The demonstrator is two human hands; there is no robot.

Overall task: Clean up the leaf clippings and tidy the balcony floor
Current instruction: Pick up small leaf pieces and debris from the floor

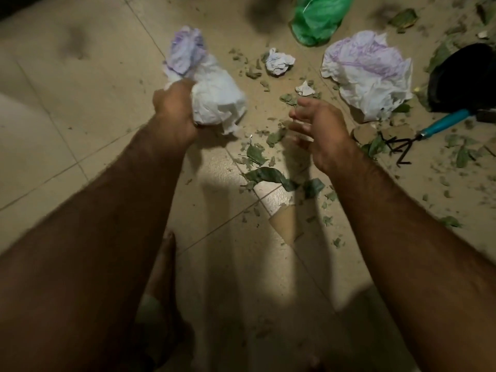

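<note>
The left hand (174,108) grips a crumpled white-and-purple paper bundle (214,95), fingers curled tightly round its gathered middle. The bundle is held just above the tiled balcony floor (80,108). Its folds are closed, so its contents cannot be determined.

The right hand (319,130) hovers beside the bundle, apart from it. Its fingers (298,127) are loosely spread and slightly bent, holding nothing.

The leaf clippings (264,174) lie scattered on the floor between and beyond the two hands, with the largest leaves directly below the right wrist and finer fragments spread toward the right edge.

Further items on the floor:
- A small crumpled paper ball (279,61), beyond the hands, among leaf fragments
- A large crumpled paper sheet (367,73) with purple markings, lying partly open to the right of the ball. No contents are visible on it
- A green plastic bag (319,17) at the top edge, lying collapsed. Its contents cannot be determined
- A black pot (464,76) at the right edge. Its interior is too dark to read
- A hand rake (445,122) with a blue handle, lying just below the pot, black tines pointing toward the right hand

A bare foot (163,264) rests on the floor below the left forearm
</note>
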